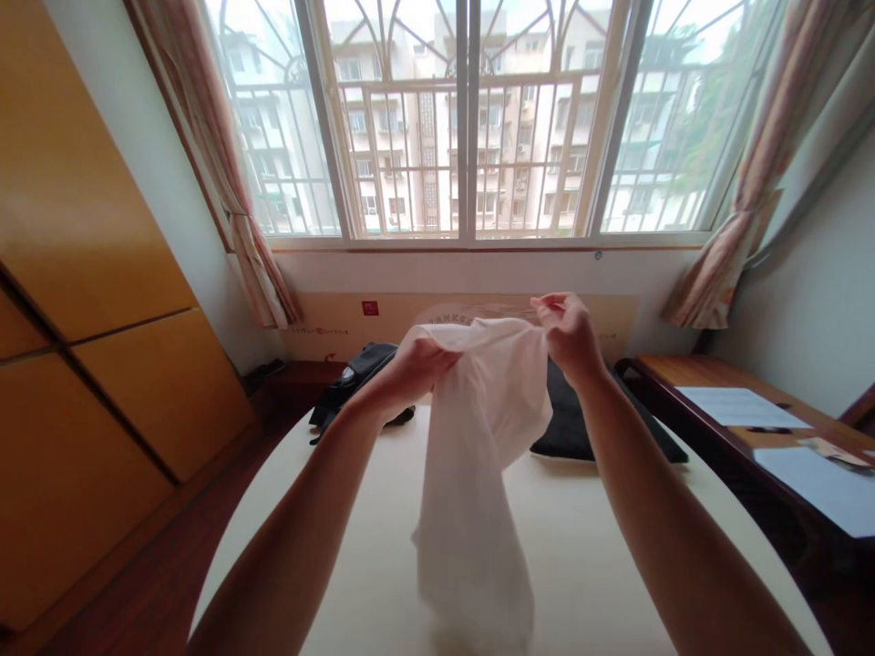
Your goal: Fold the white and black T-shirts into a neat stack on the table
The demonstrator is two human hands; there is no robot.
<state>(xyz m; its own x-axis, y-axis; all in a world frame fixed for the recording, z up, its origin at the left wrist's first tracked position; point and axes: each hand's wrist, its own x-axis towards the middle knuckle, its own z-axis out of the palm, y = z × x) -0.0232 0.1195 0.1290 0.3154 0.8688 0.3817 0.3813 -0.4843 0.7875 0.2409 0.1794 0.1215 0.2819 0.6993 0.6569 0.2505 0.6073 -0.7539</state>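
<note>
A thin white cloth garment (475, 474) hangs in the air between my hands, its lower part falling towards a pale cream surface (602, 574). My left hand (416, 374) grips the cloth's upper left corner in a closed fist-like hold. My right hand (567, 335) pinches the upper right edge between its fingertips. The cloth's bottom end reaches close to the surface, and I cannot tell whether it touches. The cloth hides the middle of the surface.
Dark folded clothing (359, 383) and a black cloth (581, 428) lie at the far side of the cream surface. A wooden desk (717, 374) with white papers (742, 407) stands to the right. A tall wooden wardrobe (102, 273) fills the left, and a curtained window (465, 118) is ahead.
</note>
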